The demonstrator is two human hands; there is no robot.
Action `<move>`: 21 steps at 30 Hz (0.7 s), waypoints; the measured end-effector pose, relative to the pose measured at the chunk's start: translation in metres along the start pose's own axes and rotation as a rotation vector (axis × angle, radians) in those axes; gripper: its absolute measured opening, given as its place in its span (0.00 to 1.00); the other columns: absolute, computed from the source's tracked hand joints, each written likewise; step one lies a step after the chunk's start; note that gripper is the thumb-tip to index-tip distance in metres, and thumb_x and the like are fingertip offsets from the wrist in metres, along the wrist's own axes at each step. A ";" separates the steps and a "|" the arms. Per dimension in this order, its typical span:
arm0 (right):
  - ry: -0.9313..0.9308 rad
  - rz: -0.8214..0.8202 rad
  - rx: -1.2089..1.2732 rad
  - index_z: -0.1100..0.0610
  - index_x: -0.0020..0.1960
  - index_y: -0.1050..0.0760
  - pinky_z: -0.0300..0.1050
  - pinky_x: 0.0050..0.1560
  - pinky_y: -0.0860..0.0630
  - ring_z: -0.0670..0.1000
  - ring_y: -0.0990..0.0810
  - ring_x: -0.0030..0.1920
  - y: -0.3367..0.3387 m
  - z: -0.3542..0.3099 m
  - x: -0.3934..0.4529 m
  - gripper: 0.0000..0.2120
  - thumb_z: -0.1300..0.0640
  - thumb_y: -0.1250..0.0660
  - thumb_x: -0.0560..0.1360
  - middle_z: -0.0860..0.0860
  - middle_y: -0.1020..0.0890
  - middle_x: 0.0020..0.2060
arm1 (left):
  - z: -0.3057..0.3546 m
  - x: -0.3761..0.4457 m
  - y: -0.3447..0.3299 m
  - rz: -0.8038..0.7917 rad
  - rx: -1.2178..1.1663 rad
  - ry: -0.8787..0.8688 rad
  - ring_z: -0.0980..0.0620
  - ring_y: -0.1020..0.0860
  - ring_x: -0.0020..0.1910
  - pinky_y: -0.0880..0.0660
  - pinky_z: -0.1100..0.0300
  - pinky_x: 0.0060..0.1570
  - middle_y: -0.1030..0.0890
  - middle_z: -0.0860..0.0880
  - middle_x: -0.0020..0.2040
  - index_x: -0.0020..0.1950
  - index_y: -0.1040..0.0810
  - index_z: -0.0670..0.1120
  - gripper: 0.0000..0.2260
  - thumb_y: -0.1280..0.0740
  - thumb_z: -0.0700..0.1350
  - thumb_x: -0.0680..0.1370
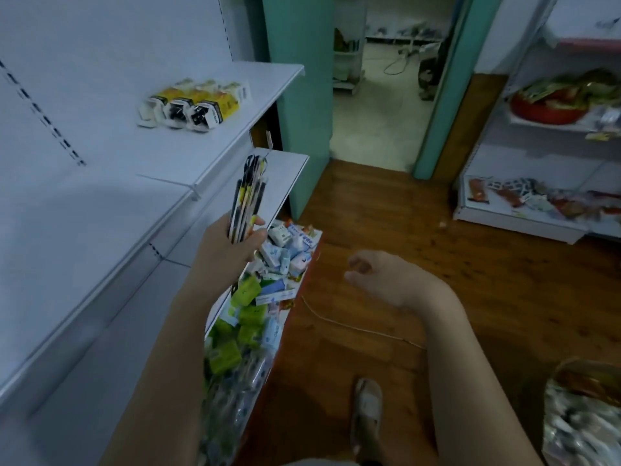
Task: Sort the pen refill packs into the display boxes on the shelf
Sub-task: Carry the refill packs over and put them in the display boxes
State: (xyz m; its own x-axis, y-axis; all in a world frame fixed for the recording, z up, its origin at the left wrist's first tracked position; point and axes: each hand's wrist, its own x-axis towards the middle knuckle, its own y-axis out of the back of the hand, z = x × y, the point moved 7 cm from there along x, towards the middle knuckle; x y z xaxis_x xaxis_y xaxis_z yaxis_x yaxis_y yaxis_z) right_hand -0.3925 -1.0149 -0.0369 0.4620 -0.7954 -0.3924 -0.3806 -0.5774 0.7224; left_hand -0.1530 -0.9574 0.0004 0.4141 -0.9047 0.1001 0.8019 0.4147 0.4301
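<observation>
Display boxes (188,107): three yellow-and-black boxes are set side by side on the upper white shelf (268,85), open ends toward the camera. Dark items are seen in the middle and right boxes; the left one looks pale inside.
Refill packs (247,200): a bundle of clear packs is held upright, well below and in front of the boxes, over the front edge of the middle shelf.
Left hand (232,250): the grip is curled round the lower end of the bundle.
Right hand (373,274): nothing is held; the fingers are loosely curled, above the wooden floor (420,230).
Bottom shelf (258,297): it is heaped with small green, white and blue packets up to its red front edge.
Open room: bare shelf surface is seen around the boxes. Floor is open toward the doorway; a thin cord (353,326) lies across it.
</observation>
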 end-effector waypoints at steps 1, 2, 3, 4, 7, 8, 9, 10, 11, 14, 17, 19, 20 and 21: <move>0.010 -0.013 0.004 0.48 0.69 0.30 0.41 0.52 0.30 0.46 0.27 0.55 0.009 0.004 0.017 0.18 0.45 0.39 0.81 0.47 0.24 0.64 | 0.001 0.015 -0.008 0.004 0.004 0.002 0.60 0.25 0.29 0.28 0.70 0.30 0.21 0.51 0.34 0.48 0.21 0.50 0.02 0.31 0.43 0.79; 0.023 -0.032 0.006 0.48 0.69 0.29 0.41 0.52 0.30 0.47 0.26 0.55 0.019 0.007 0.034 0.18 0.45 0.39 0.81 0.47 0.24 0.64 | 0.003 0.030 -0.017 0.008 0.016 0.005 0.61 0.25 0.29 0.28 0.71 0.30 0.21 0.51 0.34 0.49 0.21 0.50 0.02 0.31 0.43 0.79; 0.036 -0.054 0.007 0.49 0.69 0.30 0.42 0.52 0.29 0.48 0.26 0.56 0.029 0.010 0.051 0.18 0.45 0.39 0.82 0.48 0.24 0.64 | 0.005 0.045 -0.024 0.012 0.031 0.009 0.61 0.25 0.28 0.29 0.72 0.30 0.22 0.51 0.34 0.49 0.21 0.50 0.02 0.31 0.43 0.79; 0.045 -0.071 0.006 0.49 0.69 0.30 0.42 0.52 0.28 0.49 0.25 0.56 0.040 0.013 0.067 0.18 0.45 0.40 0.82 0.48 0.24 0.64 | 0.009 0.061 -0.029 0.014 0.042 0.016 0.62 0.25 0.28 0.29 0.71 0.30 0.22 0.52 0.33 0.49 0.21 0.50 0.02 0.31 0.43 0.79; 0.089 -0.092 -0.014 0.50 0.70 0.30 0.43 0.55 0.29 0.51 0.24 0.60 0.078 0.013 0.115 0.19 0.46 0.40 0.82 0.50 0.24 0.64 | 0.017 0.106 -0.036 0.044 0.040 0.047 0.61 0.24 0.29 0.27 0.68 0.33 0.21 0.53 0.34 0.50 0.21 0.51 0.03 0.32 0.42 0.79; 0.114 -0.087 -0.013 0.50 0.70 0.30 0.43 0.55 0.29 0.51 0.24 0.59 0.091 0.012 0.133 0.19 0.46 0.40 0.82 0.50 0.23 0.63 | 0.020 0.119 -0.036 0.070 0.036 0.053 0.61 0.24 0.29 0.27 0.69 0.33 0.21 0.52 0.35 0.51 0.21 0.51 0.04 0.32 0.42 0.79; 0.137 -0.077 -0.018 0.50 0.70 0.29 0.43 0.54 0.28 0.51 0.24 0.58 0.103 0.010 0.151 0.19 0.46 0.40 0.82 0.51 0.23 0.63 | 0.021 0.131 -0.035 0.102 0.035 0.058 0.61 0.24 0.29 0.28 0.70 0.31 0.21 0.52 0.35 0.50 0.21 0.51 0.04 0.32 0.42 0.79; 0.152 -0.067 -0.033 0.51 0.69 0.29 0.43 0.54 0.28 0.51 0.24 0.57 0.114 0.008 0.168 0.18 0.46 0.40 0.82 0.51 0.23 0.62 | 0.021 0.142 -0.034 0.132 0.032 0.062 0.61 0.24 0.29 0.29 0.70 0.30 0.21 0.52 0.35 0.49 0.22 0.52 0.04 0.32 0.42 0.79; 0.161 -0.068 -0.051 0.51 0.69 0.29 0.44 0.53 0.29 0.51 0.24 0.56 0.121 0.004 0.183 0.18 0.46 0.40 0.82 0.51 0.23 0.62 | 0.020 0.152 -0.033 0.154 0.029 0.070 0.61 0.24 0.29 0.29 0.71 0.29 0.20 0.52 0.35 0.49 0.22 0.53 0.05 0.31 0.43 0.79; 0.219 -0.161 -0.092 0.50 0.70 0.30 0.46 0.59 0.27 0.51 0.23 0.58 0.125 -0.015 0.223 0.19 0.45 0.40 0.81 0.51 0.23 0.62 | 0.014 0.175 -0.026 0.220 0.014 0.102 0.62 0.24 0.29 0.29 0.72 0.29 0.20 0.51 0.36 0.50 0.21 0.51 0.04 0.31 0.42 0.78; 0.284 -0.241 -0.107 0.50 0.68 0.28 0.46 0.60 0.25 0.51 0.21 0.56 0.127 -0.044 0.265 0.19 0.45 0.38 0.81 0.50 0.21 0.60 | 0.009 0.205 -0.010 0.302 -0.015 0.095 0.61 0.25 0.29 0.30 0.71 0.28 0.21 0.54 0.33 0.51 0.21 0.47 0.03 0.32 0.41 0.79; 0.338 -0.231 -0.091 0.50 0.65 0.26 0.48 0.59 0.24 0.52 0.19 0.55 0.133 -0.070 0.297 0.15 0.47 0.36 0.80 0.51 0.19 0.58 | 0.002 0.231 0.005 0.344 -0.037 0.095 0.59 0.25 0.29 0.29 0.69 0.28 0.22 0.56 0.30 0.50 0.21 0.48 0.02 0.31 0.42 0.79; 0.357 -0.229 -0.074 0.51 0.64 0.26 0.49 0.58 0.23 0.53 0.18 0.54 0.135 -0.083 0.314 0.14 0.47 0.36 0.80 0.52 0.19 0.57 | -0.001 0.246 0.013 0.366 -0.047 0.091 0.57 0.24 0.29 0.29 0.69 0.29 0.22 0.56 0.30 0.50 0.21 0.49 0.02 0.31 0.43 0.79; 0.370 -0.234 -0.067 0.51 0.64 0.26 0.50 0.56 0.22 0.54 0.18 0.52 0.136 -0.095 0.330 0.14 0.47 0.36 0.80 0.52 0.19 0.56 | -0.005 0.260 0.021 0.385 -0.059 0.087 0.57 0.24 0.29 0.28 0.67 0.29 0.23 0.56 0.30 0.50 0.21 0.50 0.02 0.31 0.43 0.79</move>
State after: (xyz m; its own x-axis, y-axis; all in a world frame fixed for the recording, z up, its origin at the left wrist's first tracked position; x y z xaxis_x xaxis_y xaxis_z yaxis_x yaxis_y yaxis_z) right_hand -0.2158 -1.3384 -0.0138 0.7895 -0.5185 -0.3284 -0.1846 -0.7109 0.6787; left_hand -0.0265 -1.1839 0.0312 0.7224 -0.6712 0.1663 0.6030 0.7292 0.3236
